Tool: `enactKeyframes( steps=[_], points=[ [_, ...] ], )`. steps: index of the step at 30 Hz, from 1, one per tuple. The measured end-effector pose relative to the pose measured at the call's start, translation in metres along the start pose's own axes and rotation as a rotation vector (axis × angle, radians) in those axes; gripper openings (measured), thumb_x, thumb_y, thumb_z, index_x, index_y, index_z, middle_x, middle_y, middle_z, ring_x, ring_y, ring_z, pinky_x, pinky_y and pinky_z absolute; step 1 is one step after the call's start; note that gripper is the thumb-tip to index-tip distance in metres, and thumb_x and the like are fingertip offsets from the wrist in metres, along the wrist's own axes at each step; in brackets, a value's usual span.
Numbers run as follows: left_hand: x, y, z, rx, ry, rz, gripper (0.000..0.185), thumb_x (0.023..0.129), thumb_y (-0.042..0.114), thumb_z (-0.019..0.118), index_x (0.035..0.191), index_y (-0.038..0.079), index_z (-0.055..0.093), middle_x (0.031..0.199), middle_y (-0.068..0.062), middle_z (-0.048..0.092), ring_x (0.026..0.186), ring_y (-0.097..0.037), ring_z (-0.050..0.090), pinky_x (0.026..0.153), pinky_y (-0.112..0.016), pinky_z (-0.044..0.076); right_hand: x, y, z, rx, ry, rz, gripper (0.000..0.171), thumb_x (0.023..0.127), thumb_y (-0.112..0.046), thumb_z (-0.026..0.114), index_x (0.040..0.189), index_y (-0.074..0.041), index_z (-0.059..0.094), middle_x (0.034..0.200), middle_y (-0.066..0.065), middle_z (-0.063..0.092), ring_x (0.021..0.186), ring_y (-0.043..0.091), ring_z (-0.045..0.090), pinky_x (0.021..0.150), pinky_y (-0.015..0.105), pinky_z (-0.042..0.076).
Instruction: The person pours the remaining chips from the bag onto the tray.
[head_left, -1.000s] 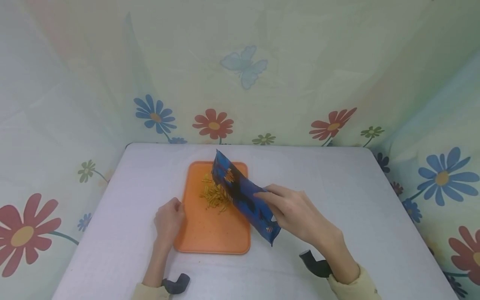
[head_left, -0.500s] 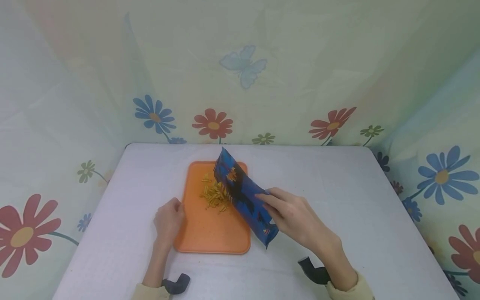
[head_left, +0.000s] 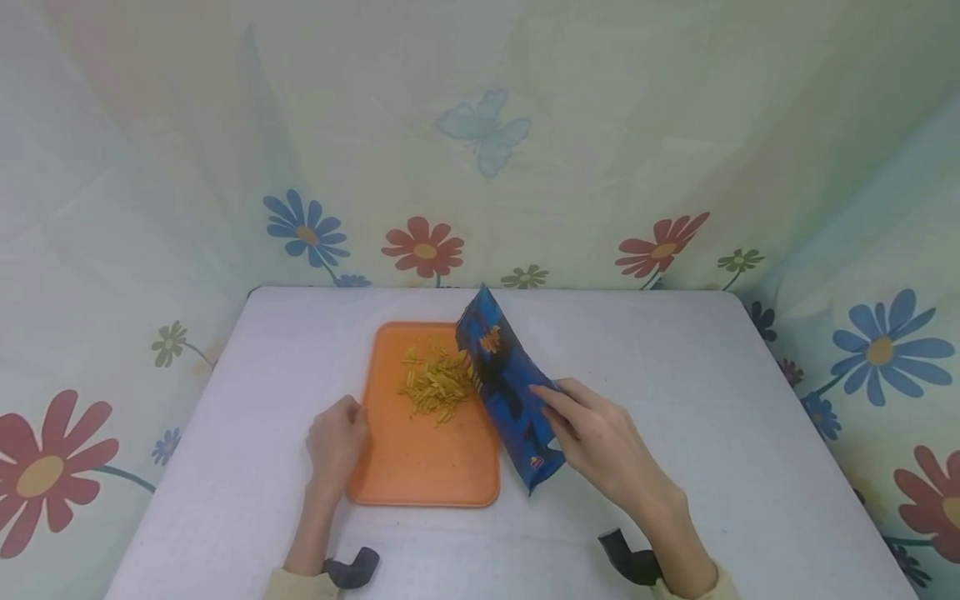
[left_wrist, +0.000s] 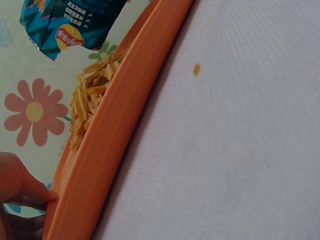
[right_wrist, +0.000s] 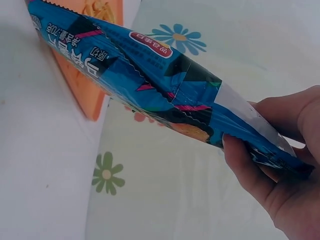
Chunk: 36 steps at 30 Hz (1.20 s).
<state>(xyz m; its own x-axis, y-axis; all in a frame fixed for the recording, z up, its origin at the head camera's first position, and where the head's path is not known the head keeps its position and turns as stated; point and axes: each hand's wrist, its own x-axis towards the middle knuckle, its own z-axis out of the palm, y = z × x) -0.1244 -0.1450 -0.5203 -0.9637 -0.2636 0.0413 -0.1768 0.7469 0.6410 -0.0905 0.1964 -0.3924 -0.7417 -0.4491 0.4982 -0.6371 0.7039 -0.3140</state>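
Note:
An orange tray lies on the white table with a pile of yellow chip sticks in its far half. My left hand grips the tray's left rim; a fingertip presses against it. My right hand holds the lower end of a blue snack bag, pinched between thumb and fingers. The bag stands tilted over the tray's right edge, its torn open end up and pointing to the far side, beside the pile. The chip sticks also show behind the rim.
The white table is walled by flowered curtains at the back and on both sides. One small crumb lies on the table left of the tray. Dark wrist-camera mounts sit at both forearms near the front edge.
My right hand has swung the bag to the right and more upright, off the pile, which now shows whole. The left hand and the tray have stayed put.

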Motion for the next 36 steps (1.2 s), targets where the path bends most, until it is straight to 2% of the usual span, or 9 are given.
enactKeyframes(
  steps=[10,14,27,31,36],
  points=[
    [0.001,-0.001,0.000,-0.003,-0.006,-0.001,0.016,0.099,0.008,0.061,0.084,0.002,0.066,0.066,-0.006,0.059,0.056,-0.018,0.051,0.055,-0.030,0.037,-0.010,0.009,0.001,-0.022,0.087,0.002,0.038,0.079,0.012,0.078,0.115,0.001,0.075,0.099,0.009,0.069,0.067,0.007,0.058,0.057,0.012,0.046],
    [0.002,0.000,0.000,-0.002,0.002,0.003,0.016,0.098,0.007,0.061,0.083,0.002,0.066,0.065,-0.007,0.059,0.056,-0.018,0.051,0.054,-0.030,0.037,-0.014,0.013,-0.001,-0.045,0.118,0.001,0.039,0.077,0.014,0.079,0.113,0.002,0.075,0.098,0.010,0.069,0.067,0.009,0.060,0.058,0.012,0.047],
    [0.002,-0.001,0.001,0.023,-0.010,-0.022,0.017,0.099,0.009,0.059,0.084,0.003,0.066,0.065,-0.006,0.059,0.056,-0.018,0.051,0.055,-0.030,0.037,-0.024,0.028,-0.010,-0.096,0.180,0.002,0.044,0.071,0.017,0.082,0.111,0.002,0.076,0.095,0.011,0.068,0.062,0.007,0.053,0.052,0.013,0.041],
    [0.002,-0.001,0.001,0.022,-0.009,-0.008,0.018,0.099,0.009,0.059,0.083,0.003,0.065,0.065,-0.006,0.058,0.056,-0.018,0.050,0.054,-0.030,0.036,-0.029,0.033,-0.014,-0.118,0.184,0.032,0.043,0.071,0.017,0.082,0.111,0.002,0.076,0.093,0.010,0.067,0.060,0.005,0.048,0.050,0.012,0.038],
    [0.000,0.000,0.000,0.015,-0.003,0.006,0.018,0.099,0.008,0.059,0.082,0.003,0.064,0.064,-0.006,0.057,0.055,-0.018,0.050,0.053,-0.030,0.036,-0.034,0.039,-0.019,-0.162,0.195,0.045,0.041,0.071,0.016,0.081,0.110,0.003,0.076,0.092,0.013,0.067,0.059,0.008,0.051,0.050,0.015,0.040]
  ],
)
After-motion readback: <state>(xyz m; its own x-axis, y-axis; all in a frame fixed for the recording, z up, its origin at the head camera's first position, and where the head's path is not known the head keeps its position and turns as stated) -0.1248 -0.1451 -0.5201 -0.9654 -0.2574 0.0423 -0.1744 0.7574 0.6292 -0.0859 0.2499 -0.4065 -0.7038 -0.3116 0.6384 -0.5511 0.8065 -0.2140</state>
